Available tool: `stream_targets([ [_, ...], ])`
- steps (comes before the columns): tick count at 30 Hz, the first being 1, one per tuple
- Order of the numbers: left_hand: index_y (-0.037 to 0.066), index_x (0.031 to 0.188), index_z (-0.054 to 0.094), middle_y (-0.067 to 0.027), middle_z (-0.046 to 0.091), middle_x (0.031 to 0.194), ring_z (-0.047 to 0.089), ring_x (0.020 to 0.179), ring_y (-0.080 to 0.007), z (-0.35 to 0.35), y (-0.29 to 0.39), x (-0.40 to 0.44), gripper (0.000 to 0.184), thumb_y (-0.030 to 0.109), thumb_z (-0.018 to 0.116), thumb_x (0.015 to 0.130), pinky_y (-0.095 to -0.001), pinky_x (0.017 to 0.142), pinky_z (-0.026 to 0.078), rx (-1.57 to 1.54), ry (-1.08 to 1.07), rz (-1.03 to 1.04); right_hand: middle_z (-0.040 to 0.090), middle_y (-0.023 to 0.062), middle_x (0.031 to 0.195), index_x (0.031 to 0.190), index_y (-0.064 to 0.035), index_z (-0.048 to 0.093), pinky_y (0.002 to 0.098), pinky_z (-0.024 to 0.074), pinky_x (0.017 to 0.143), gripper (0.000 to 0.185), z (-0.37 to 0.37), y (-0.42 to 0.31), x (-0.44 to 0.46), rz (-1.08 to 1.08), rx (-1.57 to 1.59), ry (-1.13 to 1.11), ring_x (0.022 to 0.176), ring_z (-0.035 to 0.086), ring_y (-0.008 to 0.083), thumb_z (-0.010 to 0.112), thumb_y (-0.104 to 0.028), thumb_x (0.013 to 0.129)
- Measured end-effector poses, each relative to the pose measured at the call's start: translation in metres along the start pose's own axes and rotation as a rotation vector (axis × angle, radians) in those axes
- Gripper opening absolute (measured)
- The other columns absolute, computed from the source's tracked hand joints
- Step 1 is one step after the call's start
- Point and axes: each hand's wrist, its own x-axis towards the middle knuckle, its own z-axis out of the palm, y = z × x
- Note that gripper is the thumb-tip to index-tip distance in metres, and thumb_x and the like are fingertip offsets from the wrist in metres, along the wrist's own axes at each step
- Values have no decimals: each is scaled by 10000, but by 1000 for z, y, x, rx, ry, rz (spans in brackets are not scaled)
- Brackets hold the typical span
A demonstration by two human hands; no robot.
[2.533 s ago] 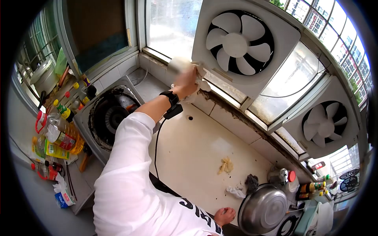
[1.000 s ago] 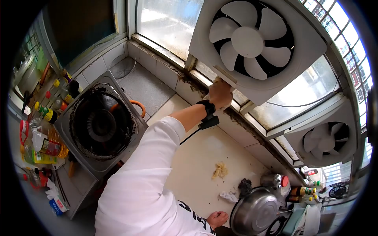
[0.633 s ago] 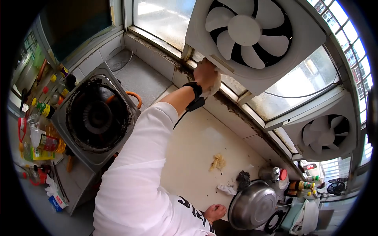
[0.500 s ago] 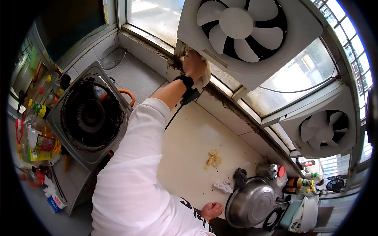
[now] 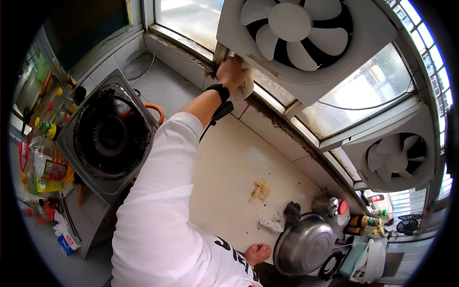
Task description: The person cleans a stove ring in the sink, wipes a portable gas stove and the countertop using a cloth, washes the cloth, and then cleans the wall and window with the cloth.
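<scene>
My left hand (image 5: pixel 231 74), at the end of a white sleeve with a black band on the wrist, is closed on a whitish cloth (image 5: pixel 246 86). It presses the cloth against the dirty window ledge (image 5: pixel 272 118), just below the corner of the large white fan (image 5: pixel 290 23). Part of the cloth is hidden behind the fingers. Down by the near edge of the pale counter (image 5: pixel 224 165), my right hand (image 5: pixel 257 253) rests with curled fingers, and nothing shows in it. A yellowish crumpled cloth (image 5: pixel 259 190) lies on the counter.
A blackened stove (image 5: pixel 109 134) with an orange hose stands left, beside oil and sauce bottles (image 5: pixel 48 162). Right of my right hand are a metal basin (image 5: pixel 306 244), a dark scouring ball (image 5: pixel 292 213), white crumpled material (image 5: pixel 271 225) and a red-lidded jar (image 5: pixel 342 207). A second fan (image 5: pixel 394 160) hangs right.
My left hand has moved left along the window ledge with the cloth, from beneath the large fan to its lower left corner. My right hand stays at the counter edge. The view has shifted.
</scene>
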Motion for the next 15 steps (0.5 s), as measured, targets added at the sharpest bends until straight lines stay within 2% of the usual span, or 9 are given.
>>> stream_targets([
  [1, 71, 983, 632, -107, 653, 815, 636, 738, -266, -2, -1, 7, 288, 280, 623, 786, -398, 626, 508, -56, 41, -250, 493, 125, 840, 723, -65, 477, 465, 362, 724, 169, -1, 0, 1, -34, 15, -1, 839, 474, 339, 553, -215, 722],
  [4, 4, 1017, 589, -212, 629, 934, 643, 770, -324, 15, 20, 0, 364, 277, 623, 778, -426, 623, 529, 7, -152, -156, 492, 129, 859, 727, -66, 477, 463, 365, 730, 172, -4, -4, 3, -21, -1, 0, 849, 473, 338, 552, -221, 726],
  [5, 46, 899, 624, -96, 635, 758, 628, 699, -277, 25, 30, -21, 202, 217, 594, 796, -412, 607, 495, 198, -79, 193, 491, 131, 865, 730, -65, 480, 462, 366, 736, 173, -5, -6, 2, -11, -4, 0, 854, 474, 340, 550, -224, 726],
  [6, 38, 1026, 597, -191, 615, 977, 627, 794, -342, 27, 51, -46, 289, 161, 591, 764, -416, 727, 501, 203, 35, 280, 491, 131, 865, 730, -65, 480, 462, 366, 736, 173, -3, -6, 2, -20, 12, -7, 854, 474, 340, 550, -224, 726],
  [7, 50, 1005, 615, -185, 590, 1049, 622, 844, -332, 36, 65, -57, 272, 87, 576, 738, -432, 790, 471, 248, -131, 404, 489, 131, 871, 735, -65, 482, 463, 364, 744, 176, -3, -3, 0, 3, 4, -23, 863, 474, 342, 549, -227, 727],
  [8, 50, 982, 628, -174, 577, 1078, 613, 897, -318, 36, 79, -71, 267, 73, 601, 718, -430, 797, 466, 313, -89, 662, 487, 131, 876, 741, -64, 485, 463, 363, 752, 178, -1, -2, -2, 30, -5, -33, 872, 474, 345, 548, -230, 728],
  [10, 67, 998, 618, -136, 585, 1065, 593, 974, -267, 51, 90, -75, 320, 113, 666, 685, -396, 807, 465, 333, -172, 835, 484, 133, 842, 729, -54, 483, 471, 359, 729, 172, 1, -6, 0, 44, -24, -18, 849, 475, 347, 538, -216, 721],
  [13, 83, 984, 626, -116, 590, 1046, 597, 954, -263, 43, 60, -58, 313, 164, 681, 687, -387, 805, 466, 274, 24, 819, 481, 133, 803, 710, -48, 474, 470, 362, 690, 173, 0, -11, 1, 33, -36, 12, 805, 476, 348, 533, -211, 713],
  [15, 98, 1004, 619, -103, 604, 1018, 593, 939, -294, 11, 33, -43, 324, 243, 650, 716, -403, 815, 471, 243, 20, 540, 479, 135, 800, 711, -47, 472, 469, 362, 689, 174, -6, -8, 1, 65, -63, 6, 799, 475, 349, 535, -209, 712],
])
